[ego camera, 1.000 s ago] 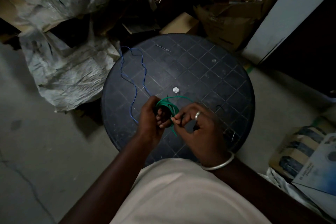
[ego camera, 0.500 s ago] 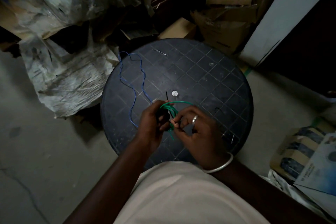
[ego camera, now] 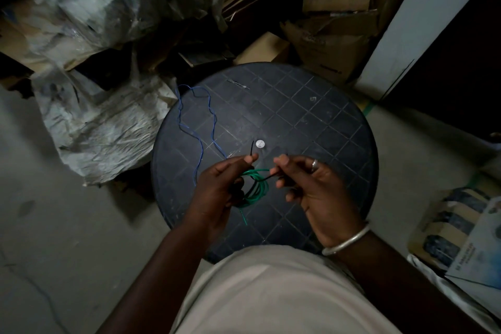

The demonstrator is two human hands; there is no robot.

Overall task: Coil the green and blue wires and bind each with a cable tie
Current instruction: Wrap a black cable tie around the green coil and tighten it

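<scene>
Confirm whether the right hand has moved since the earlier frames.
Yes. The right hand shifted right: its fingertips sat directly below the silver disc, against the left hand; now they lie right of the disc.

Round dark table (ego camera: pixel 311 127), cardboard boxes (ego camera: pixel 339 16), plastic-wrapped bundles (ego camera: pixel 113 0), white sack (ego camera: pixel 108 127), concrete floor (ego camera: pixel 54 238)

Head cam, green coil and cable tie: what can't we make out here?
Head view, dim light:
- Cable tie: whether it is looped and locked; right hand fingers cover its end.
- Green wire: coil's left side, behind the left hand.
- Blue wire: near end, under the left hand.
- Thin sliver on the far table: too small to name.
</scene>
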